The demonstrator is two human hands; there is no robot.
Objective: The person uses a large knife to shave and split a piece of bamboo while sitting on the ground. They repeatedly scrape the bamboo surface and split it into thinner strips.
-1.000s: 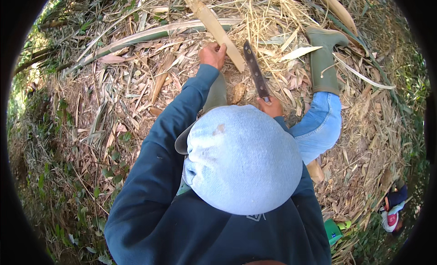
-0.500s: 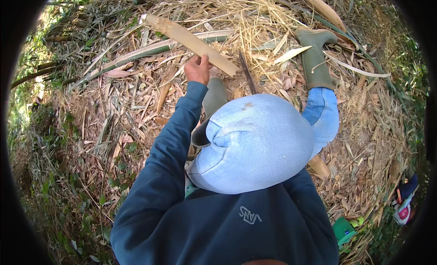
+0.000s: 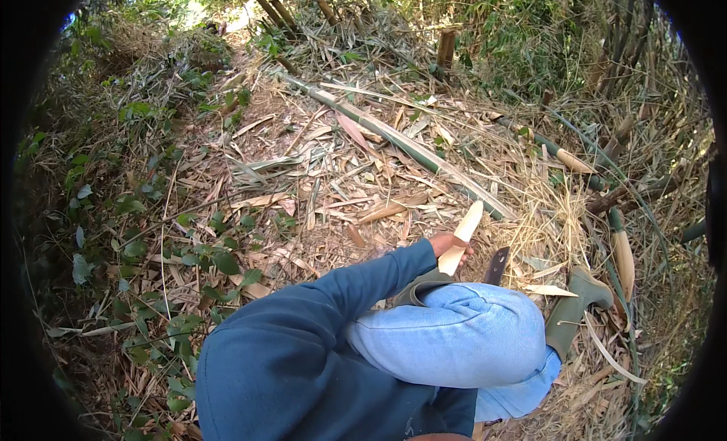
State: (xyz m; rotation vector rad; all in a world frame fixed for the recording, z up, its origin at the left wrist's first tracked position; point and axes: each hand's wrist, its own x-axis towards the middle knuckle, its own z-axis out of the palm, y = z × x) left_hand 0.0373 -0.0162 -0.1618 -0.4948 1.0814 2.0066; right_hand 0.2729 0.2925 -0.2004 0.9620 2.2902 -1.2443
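A flat, pale strip of split bamboo (image 3: 468, 227) is gripped in my left hand (image 3: 450, 248), just past my raised knee. The fingers wrap round its lower part, and the strip tilts up and away to the right. A dark machete blade (image 3: 496, 265) with small holes sticks up right of the strip, apart from it. The lower end of the blade is hidden behind my knee. My right hand is out of sight, and I cannot tell what it holds.
A long split green bamboo pole (image 3: 394, 138) lies across the litter ahead. Straw shavings (image 3: 541, 221) heap at the right, near my green boot (image 3: 579, 304). Cut bamboo pieces (image 3: 622, 255) lie farther right. Leafy plants (image 3: 182, 259) grow on the left, and a stump (image 3: 446, 48) stands behind.
The view has swung left and upward, showing more ground ahead. My left hand keeps hold of the bamboo strip, which now points away from me instead of lying across to the left.
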